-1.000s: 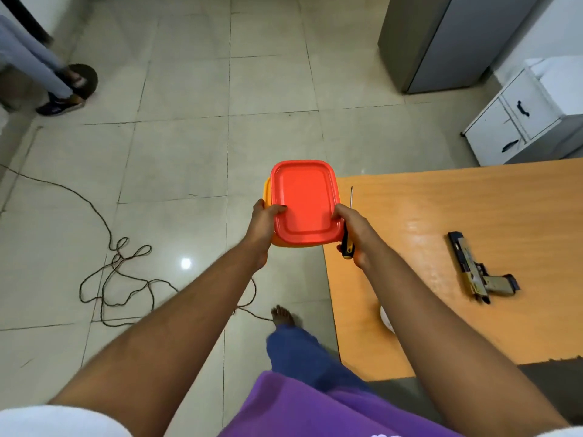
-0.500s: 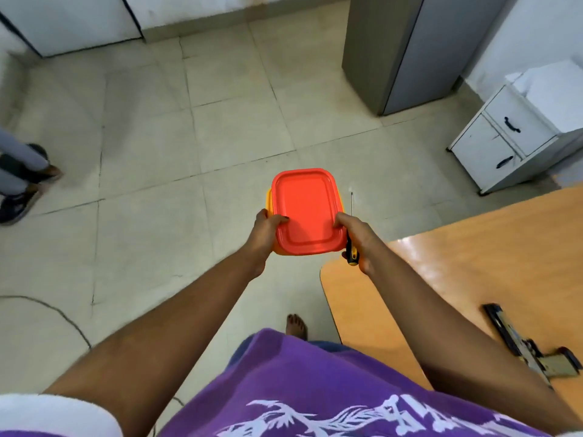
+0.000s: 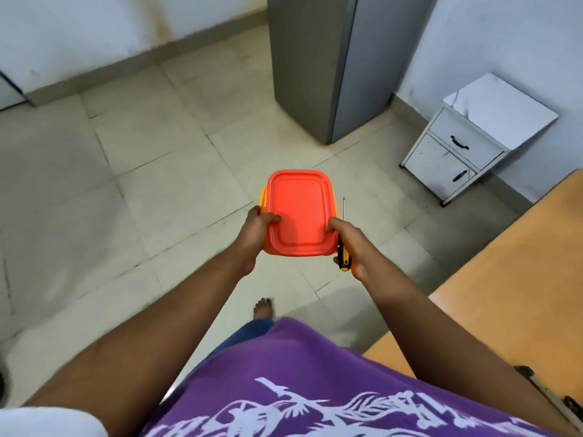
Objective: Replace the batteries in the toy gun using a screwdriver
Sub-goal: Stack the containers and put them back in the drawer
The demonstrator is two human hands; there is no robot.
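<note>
While both hands' fingers still clamp the red-lidded box [image 3: 299,212], toy gun [image 3: 549,394] now at lower-right edge.

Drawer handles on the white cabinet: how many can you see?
2. One black handle sits on the upper drawer of the cabinet by the right wall; the other handle is on the lower front. Other sides are hidden.

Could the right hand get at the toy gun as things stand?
Probably not directly: the right hand is full, gripping the orange container and screwdriver, while the toy gun lies on the table behind it.
</note>
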